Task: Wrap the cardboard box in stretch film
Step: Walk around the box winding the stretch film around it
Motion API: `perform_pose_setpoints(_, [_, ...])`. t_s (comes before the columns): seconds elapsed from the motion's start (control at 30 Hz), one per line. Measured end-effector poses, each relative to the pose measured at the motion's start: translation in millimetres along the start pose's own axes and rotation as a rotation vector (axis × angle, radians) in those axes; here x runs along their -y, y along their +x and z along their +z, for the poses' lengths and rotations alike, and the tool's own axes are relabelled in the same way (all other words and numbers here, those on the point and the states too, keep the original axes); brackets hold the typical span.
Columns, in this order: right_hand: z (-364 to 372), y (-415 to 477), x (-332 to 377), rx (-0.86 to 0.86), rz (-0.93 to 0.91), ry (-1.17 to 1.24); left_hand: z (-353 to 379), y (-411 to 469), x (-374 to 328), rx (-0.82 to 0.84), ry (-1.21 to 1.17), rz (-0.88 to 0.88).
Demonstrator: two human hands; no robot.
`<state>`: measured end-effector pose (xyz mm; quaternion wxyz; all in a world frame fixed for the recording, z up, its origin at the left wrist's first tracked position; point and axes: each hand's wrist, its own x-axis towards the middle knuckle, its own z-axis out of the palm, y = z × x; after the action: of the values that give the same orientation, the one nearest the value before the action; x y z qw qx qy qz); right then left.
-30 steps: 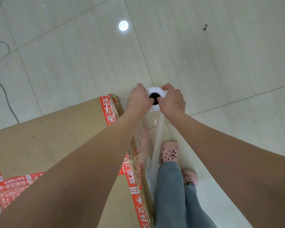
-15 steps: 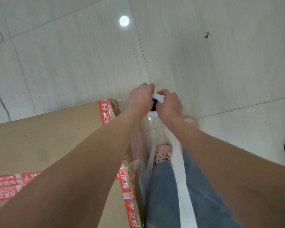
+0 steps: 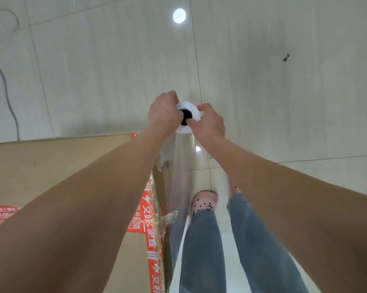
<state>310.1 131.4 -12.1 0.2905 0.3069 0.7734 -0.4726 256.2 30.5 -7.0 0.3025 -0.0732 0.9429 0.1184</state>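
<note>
Nearest, legs in jeans (image 3: 199, 250) are standing just beside the cardboard box (image 3: 62, 166), which is lying at the left, edged with red tape (image 3: 151, 235). Farther out, clear stretch film (image 3: 178, 166) is hanging along the box's side below the film roll (image 3: 189, 108) — the left hand (image 3: 163, 111) and right hand (image 3: 210, 123) are gripping its white top end, fingers curled round it, above the tiled floor (image 3: 284, 102).

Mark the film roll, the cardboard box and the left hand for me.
film roll (image 3: 188, 106), head view, white top rim.
cardboard box (image 3: 51, 166), head view, bare top face.
left hand (image 3: 164, 112), head view, back of hand.
</note>
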Motion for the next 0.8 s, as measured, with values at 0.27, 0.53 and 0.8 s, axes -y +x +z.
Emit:
perform_pose_setpoints(0.27, [9.2,14.7,23.8,0.083,-0.022,-0.090,-12.1,12.4,14.4,0.040,0.075,-0.105])
perform_pose_setpoints(0.53, [22.0,20.2,41.9,0.102,0.013,-0.125,-17.3,25.2,25.7,0.054,0.089,-0.171])
perform_pose_setpoints(0.8, [24.6,26.2,47.1,0.140,0.086,-0.156,-21.5,37.0,31.2,0.242,0.032,-0.137])
